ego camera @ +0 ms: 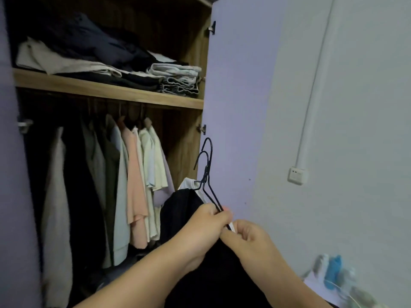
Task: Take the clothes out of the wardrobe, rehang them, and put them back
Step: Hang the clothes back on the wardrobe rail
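A person is standing at an open wardrobe (184, 138), holding two black wire hangers (208, 181) in front of its right-hand door (233, 107). The left hand (206, 221) is curling its fingers round the sloping arms of the hangers and gripping them, while the right hand (246, 238), touching the left, is pinching the lower end of the hangers together with a sliver of white fabric between thumb and bent fingers. The hooks are pointing up and leaning toward the wardrobe. A black garment (189, 210) is draping from the hangers down past both forearms, and a white garment (189, 184) is showing just behind its collar. Inside the wardrobe, shirts (138, 170) in peach, cream, pale green and dark tones are hanging close together from the rail, well apart from the hangers in hand. Folded clothes (106, 61), light and dark, are lying stacked on the wooden shelf (106, 91) above. On the pale wall to the right, a white conduit (315, 90) is running down to a wall switch (297, 175), and blurred blue and white items (333, 272) are sitting at the lower right.
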